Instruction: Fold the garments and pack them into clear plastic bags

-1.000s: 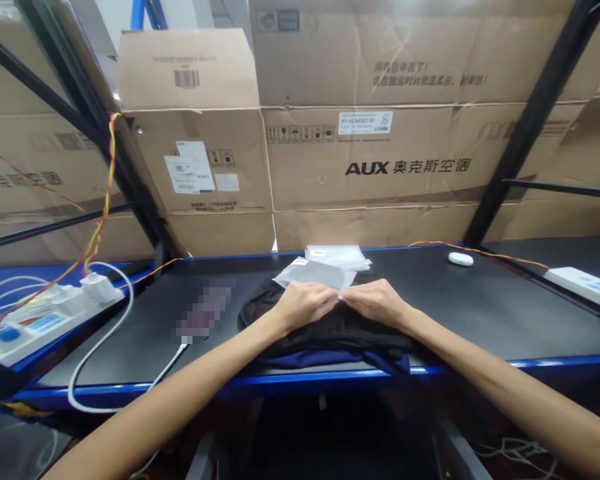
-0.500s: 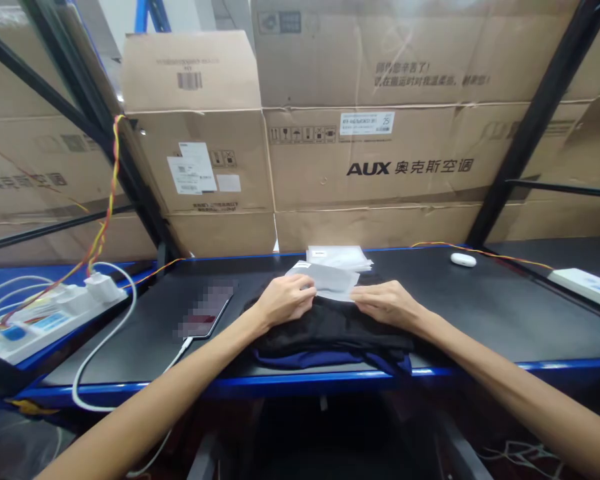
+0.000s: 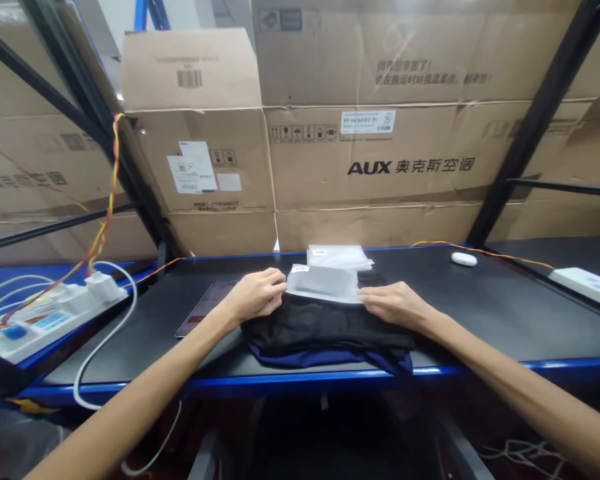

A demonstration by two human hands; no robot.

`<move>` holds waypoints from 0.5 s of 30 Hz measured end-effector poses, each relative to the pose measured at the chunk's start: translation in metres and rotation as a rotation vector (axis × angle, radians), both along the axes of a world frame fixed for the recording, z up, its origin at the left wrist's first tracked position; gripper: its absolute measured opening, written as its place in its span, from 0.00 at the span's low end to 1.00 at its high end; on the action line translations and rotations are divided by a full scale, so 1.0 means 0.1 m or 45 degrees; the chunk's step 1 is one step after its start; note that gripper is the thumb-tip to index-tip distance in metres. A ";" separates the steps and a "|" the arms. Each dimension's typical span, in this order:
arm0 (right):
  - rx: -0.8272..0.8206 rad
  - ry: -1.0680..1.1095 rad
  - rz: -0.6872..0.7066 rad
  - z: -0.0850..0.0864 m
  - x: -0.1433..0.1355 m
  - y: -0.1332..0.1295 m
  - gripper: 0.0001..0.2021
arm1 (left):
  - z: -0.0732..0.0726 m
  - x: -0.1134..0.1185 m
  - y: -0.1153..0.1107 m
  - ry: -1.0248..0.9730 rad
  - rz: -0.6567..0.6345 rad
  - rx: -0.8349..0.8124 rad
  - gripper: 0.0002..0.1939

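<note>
A frosted translucent plastic bag (image 3: 323, 285) with a small white label at its upper left lies over folded black clothing (image 3: 325, 330). My left hand (image 3: 260, 293) is closed at the bag's left edge, with fingertips pinching it. On the other side, my right hand (image 3: 393, 305) pinches the lower right corner. Something dark shows through the bag, too blurred to name. Beneath the black cloth a blue garment (image 3: 305, 360) sticks out toward the table's front edge. More frosted bags (image 3: 341, 255) with a label lie just behind.
A phone (image 3: 205, 310) lies partly behind my left forearm. Power strips (image 3: 55, 313) with white cables stand at left, and another power strip (image 3: 590, 285) at right. A white earbud case (image 3: 463, 259) sits at the back right. Cardboard boxes (image 3: 370, 187) wall off the rear.
My left hand has moved left, from the bag's front to its left edge. The bag now lies flatter and more stretched out. My right hand has shifted slightly right.
</note>
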State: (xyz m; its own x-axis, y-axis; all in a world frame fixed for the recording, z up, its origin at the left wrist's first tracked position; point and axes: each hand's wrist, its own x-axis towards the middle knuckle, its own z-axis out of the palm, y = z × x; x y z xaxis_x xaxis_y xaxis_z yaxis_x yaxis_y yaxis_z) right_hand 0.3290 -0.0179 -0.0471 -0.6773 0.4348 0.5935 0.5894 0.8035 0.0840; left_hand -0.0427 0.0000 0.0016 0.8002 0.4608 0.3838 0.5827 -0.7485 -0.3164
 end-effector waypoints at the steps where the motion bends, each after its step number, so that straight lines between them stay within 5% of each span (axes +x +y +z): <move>1: 0.021 -0.004 0.008 0.00 -0.01 0.00 0.10 | 0.00 0.03 -0.01 -0.029 0.030 -0.015 0.08; 3: 0.068 -0.008 0.042 -0.01 -0.03 0.00 0.11 | -0.01 0.14 -0.01 -0.109 0.069 -0.060 0.08; 8: 0.030 0.043 0.028 -0.02 -0.12 0.01 0.12 | -0.12 0.51 0.06 -0.175 0.000 -0.139 0.29; 15: -0.052 0.182 -0.009 -0.02 -0.21 -0.02 0.11 | -0.15 0.61 0.09 -0.189 0.110 -0.130 0.22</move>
